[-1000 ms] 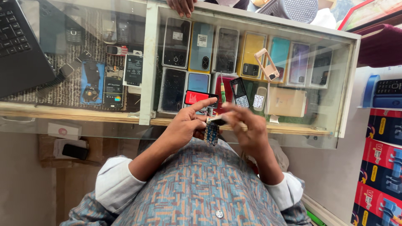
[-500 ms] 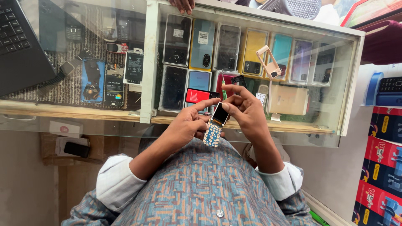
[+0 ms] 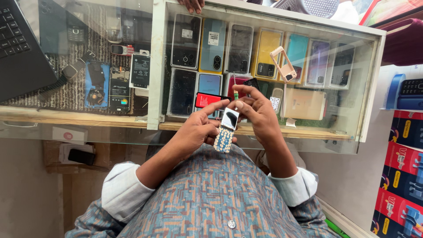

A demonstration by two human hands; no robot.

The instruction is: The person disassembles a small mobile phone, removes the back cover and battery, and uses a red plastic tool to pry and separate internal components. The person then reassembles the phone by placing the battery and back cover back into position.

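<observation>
Laptop [image 3: 20,48] at far left on the glass desk [image 3: 88,117]. Left hand [image 3: 198,130] with grip closed on the small phone board [image 3: 225,132], just above the desk edge; right hand [image 3: 255,110] pinching a thin screwdriver [image 3: 236,93] beside it.

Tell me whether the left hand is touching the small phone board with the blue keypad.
Touching. The head view shows the left hand gripping the small phone board at its side.
</observation>
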